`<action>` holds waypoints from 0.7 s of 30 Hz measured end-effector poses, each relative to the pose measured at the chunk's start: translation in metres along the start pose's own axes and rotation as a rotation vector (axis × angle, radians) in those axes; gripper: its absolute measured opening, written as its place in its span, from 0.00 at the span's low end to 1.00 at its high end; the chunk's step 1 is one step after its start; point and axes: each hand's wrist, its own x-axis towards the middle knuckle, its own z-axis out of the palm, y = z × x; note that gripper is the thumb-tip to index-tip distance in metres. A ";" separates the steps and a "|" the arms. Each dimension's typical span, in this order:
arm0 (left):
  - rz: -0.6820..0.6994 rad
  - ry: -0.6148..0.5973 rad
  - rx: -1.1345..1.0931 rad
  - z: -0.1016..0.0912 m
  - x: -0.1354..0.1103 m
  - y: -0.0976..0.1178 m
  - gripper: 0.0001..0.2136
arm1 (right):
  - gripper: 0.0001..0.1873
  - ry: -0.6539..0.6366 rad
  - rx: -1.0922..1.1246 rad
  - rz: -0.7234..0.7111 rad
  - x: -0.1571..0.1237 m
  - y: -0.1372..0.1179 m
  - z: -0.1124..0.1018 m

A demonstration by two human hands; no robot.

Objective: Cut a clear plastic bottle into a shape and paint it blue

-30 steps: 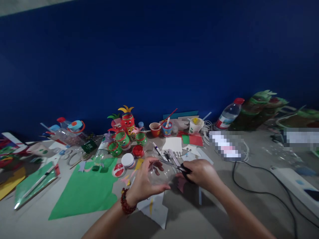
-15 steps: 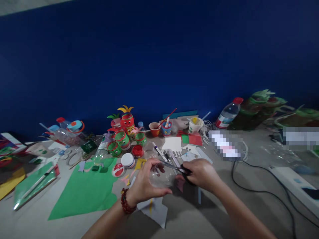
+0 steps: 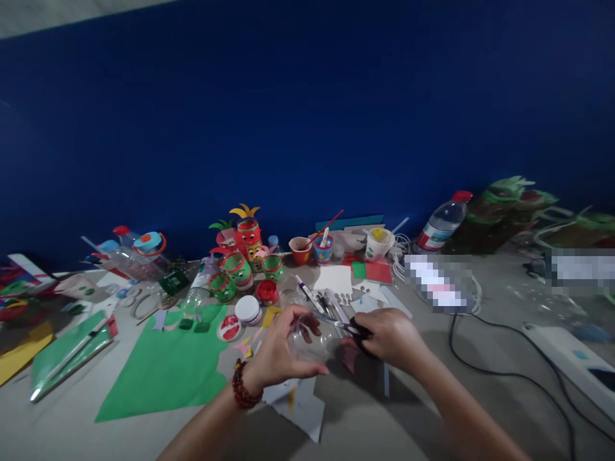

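One dark blue wall (image 3: 307,115) fills the room's far side, behind one grey table (image 3: 67,422) crowded along its back edge. One big green sheet (image 3: 168,365) lies flat on the left half. One white power strip (image 3: 567,358) lies far right; one bottle (image 3: 439,224) with a red cap is near the wall, right of centre. Of the two bare hands, the left hand (image 3: 278,358) curls round one clear piece (image 3: 312,346) of plastic above the table's middle; the right hand (image 3: 391,336) is wrapped about the handles of one pair of scissors (image 3: 356,329), the blades across the piece's upper edge. I cannot tell whether they touch it. Beyond are three green cups (image 3: 235,269), then one white jar (image 3: 248,310). One beaded bracelet (image 3: 246,387) circles the left wrist.
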 end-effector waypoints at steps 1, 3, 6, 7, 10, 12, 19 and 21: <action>-0.011 -0.003 0.014 0.000 0.000 0.001 0.37 | 0.18 -0.006 0.010 0.002 0.000 -0.002 -0.002; -0.035 -0.009 0.037 0.001 -0.001 0.002 0.38 | 0.17 -0.013 0.034 0.001 0.000 -0.004 -0.004; -0.056 -0.019 0.034 0.003 -0.002 0.001 0.38 | 0.18 -0.008 0.054 -0.013 0.000 -0.005 -0.006; -0.057 -0.022 0.023 0.003 -0.002 0.001 0.38 | 0.20 -0.002 0.059 -0.020 0.000 -0.004 -0.006; -0.054 -0.026 -0.015 0.004 -0.003 -0.002 0.37 | 0.24 0.015 0.072 -0.037 0.000 -0.001 -0.005; -0.056 -0.035 -0.042 0.004 -0.003 -0.005 0.37 | 0.25 0.025 0.078 -0.048 0.000 0.002 -0.003; -0.067 -0.105 -0.249 -0.003 -0.001 -0.012 0.37 | 0.20 0.038 0.058 -0.093 0.000 0.009 0.003; -0.078 -0.140 -0.329 -0.006 0.001 -0.014 0.37 | 0.18 0.051 0.056 -0.094 -0.001 0.009 0.004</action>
